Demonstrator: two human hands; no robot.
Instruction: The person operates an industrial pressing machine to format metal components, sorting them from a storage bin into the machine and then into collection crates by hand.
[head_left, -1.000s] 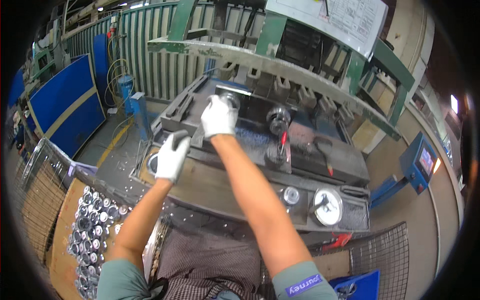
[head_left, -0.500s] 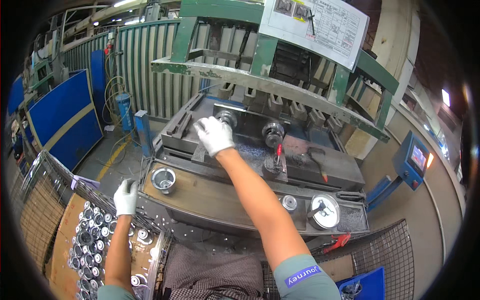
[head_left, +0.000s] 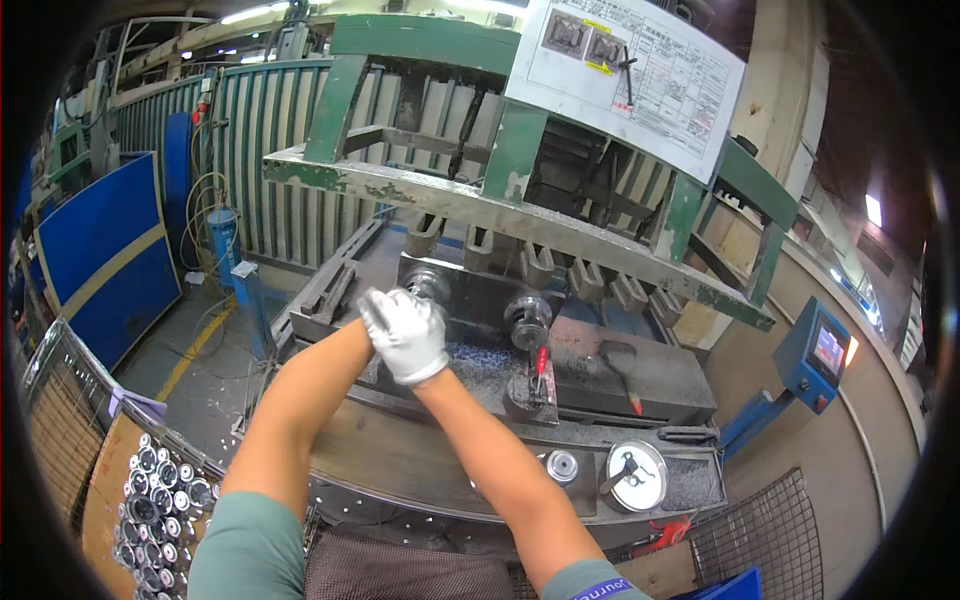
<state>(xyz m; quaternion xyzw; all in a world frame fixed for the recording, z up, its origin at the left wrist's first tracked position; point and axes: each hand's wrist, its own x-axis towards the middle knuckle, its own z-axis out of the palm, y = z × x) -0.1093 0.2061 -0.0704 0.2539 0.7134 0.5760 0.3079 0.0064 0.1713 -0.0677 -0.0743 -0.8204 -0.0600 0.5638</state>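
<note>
My right hand [head_left: 415, 338], in a white glove, is in front of the left round metal fixture [head_left: 429, 285] on the machine bed. Its fingers curl in toward my left hand; whatever they hold is hidden. My left hand [head_left: 374, 312], also gloved, meets it from the left, blurred and partly covered, so its grip does not show. A second round fixture [head_left: 528, 318] stands to the right. Below that one is a red-handled tool [head_left: 541, 361] beside a dark block. My left forearm crosses the wooden shelf [head_left: 370, 440] in front.
A green machine frame [head_left: 515, 150] with a row of metal blocks hangs over the bed. A brush [head_left: 622, 375] lies on the bed. On the shelf are a small metal part [head_left: 561, 466] and a white round container [head_left: 636, 476]. Several metal parts [head_left: 150, 510] fill a bin, lower left.
My left hand has risen from beside the shelf to meet my right hand at the left fixture. My left arm now covers the place where a silver cup-shaped part stood. The view has shifted.
</note>
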